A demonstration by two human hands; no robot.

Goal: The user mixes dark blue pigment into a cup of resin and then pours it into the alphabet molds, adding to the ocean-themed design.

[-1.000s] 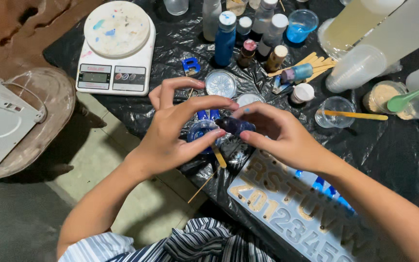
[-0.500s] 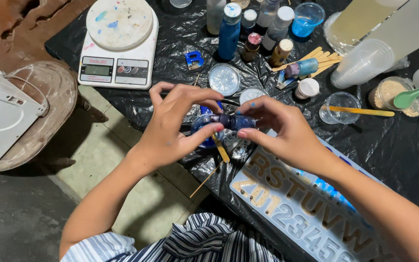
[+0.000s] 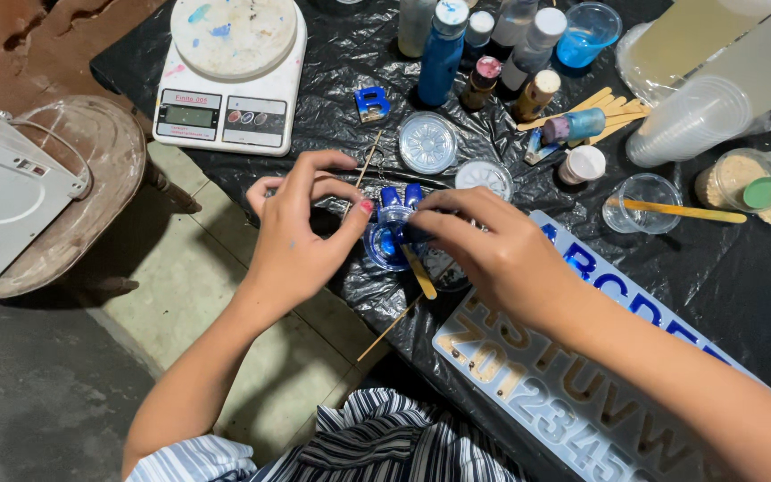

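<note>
A small blue piece [image 3: 401, 198] is held between both hands above the black plastic sheet [image 3: 332, 89], just over a small clear cup with blue liquid [image 3: 387, 245]. The piece is glossy, deep blue, with two rounded lobes showing at its top (its lower part is hidden by the fingers, so its full shape cannot be told). The left hand [image 3: 301, 234] is closed on it from the left, thumb tip pressed at its side, the other fingers curled above. The right hand [image 3: 493, 250] is pinched on it from the right, fingertips [image 3: 426, 219] bunched together against the piece. A thin wooden skewer [image 3: 369, 159] is seen near the left fingers; whether it is gripped cannot be told. A flat wooden stick [image 3: 419, 272] lies across the cup's rim.

A finished blue letter [image 3: 372, 103] stands further back on the sheet, near a white digital scale [image 3: 229, 85]. A silicone letter mould [image 3: 564, 375], partly filled with blue, lies under the right forearm. Small bottles [image 3: 484, 54] are grouped at the far edge.
</note>
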